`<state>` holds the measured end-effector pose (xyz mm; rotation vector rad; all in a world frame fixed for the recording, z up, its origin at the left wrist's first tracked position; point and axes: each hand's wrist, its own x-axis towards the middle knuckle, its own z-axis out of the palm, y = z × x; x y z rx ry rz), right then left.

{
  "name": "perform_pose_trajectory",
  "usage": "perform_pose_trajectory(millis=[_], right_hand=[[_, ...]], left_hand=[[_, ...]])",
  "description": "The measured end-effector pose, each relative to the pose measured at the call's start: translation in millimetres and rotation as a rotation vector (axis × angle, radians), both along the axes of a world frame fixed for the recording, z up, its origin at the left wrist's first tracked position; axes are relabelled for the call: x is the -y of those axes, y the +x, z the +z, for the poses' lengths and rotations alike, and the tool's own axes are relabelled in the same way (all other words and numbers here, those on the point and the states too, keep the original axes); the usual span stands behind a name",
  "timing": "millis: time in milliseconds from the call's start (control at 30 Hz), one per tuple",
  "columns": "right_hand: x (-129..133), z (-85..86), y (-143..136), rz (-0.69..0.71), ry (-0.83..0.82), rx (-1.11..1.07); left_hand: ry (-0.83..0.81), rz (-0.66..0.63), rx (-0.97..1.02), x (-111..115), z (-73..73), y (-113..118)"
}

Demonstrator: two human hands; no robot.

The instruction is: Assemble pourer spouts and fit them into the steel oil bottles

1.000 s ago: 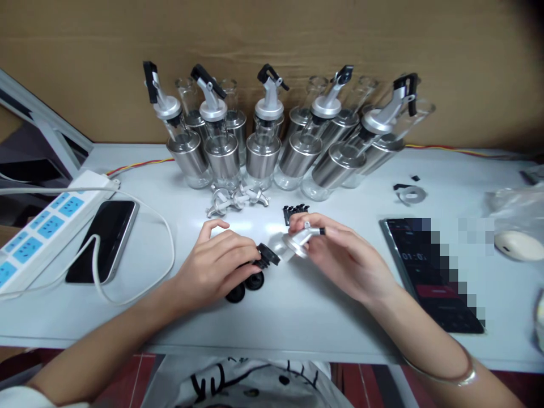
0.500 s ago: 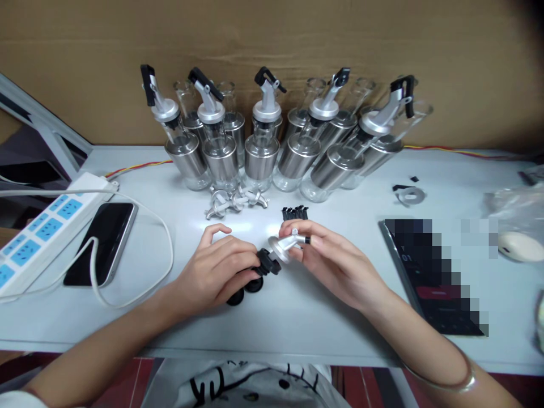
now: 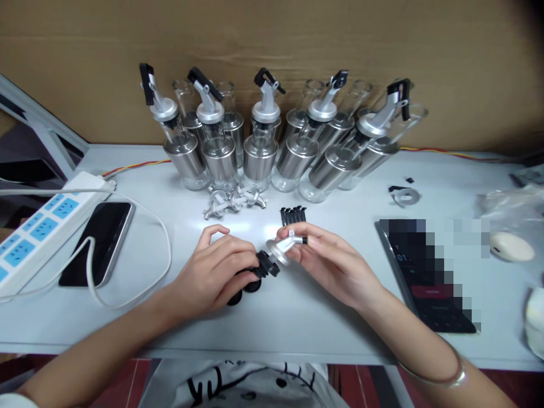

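Between thumb and fingers, my left hand grips a black ribbed stopper. My right hand pinches a silver pourer spout by its black-tipped end. The spout's round flange meets the stopper, though I cannot tell how far the two are joined. More black stoppers lie on the table beneath my left fingers, partly hidden. Beyond my hands are a heap of loose silver spouts and a row of small black levers.
Glass-and-steel bottles stand along the cardboard back wall, the front ones topped with pourers. A power strip, white cable and phone lie left. At right are a tablet-like device, a grey ring and a cream oval object.
Both hands keep almost the same pose and hold. The view has shifted slightly, and the spout's flange is tilted a little differently against the stopper.
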<state>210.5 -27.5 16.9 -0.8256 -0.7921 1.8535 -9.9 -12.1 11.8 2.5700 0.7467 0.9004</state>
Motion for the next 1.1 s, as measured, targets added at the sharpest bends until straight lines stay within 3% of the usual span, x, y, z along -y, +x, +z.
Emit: perform_pose_trajectory(millis=[333,533,800,1100], right_hand=[[0.2,-0.6,-0.8,0.039,0.018,0.011],[-0.3,-3.5,-0.1,0.046,0.055,0.049],[-1.0,-5.9,1.1,0.070,0.012,0.039],[-0.6,-5.4,-0.1,0.058,-0.003,0.034]], left_hand=[[0.032,-0.014,0.051,-1.0,-3.9,-1.0],[0.084,-0.144,-0.048,-3.7,-5.5,2.0],[0.077,-0.106,-0.100,-0.5,-11.8,1.2],[0.059,-0.089,-0.122,-1.5,-9.3,0.8]])
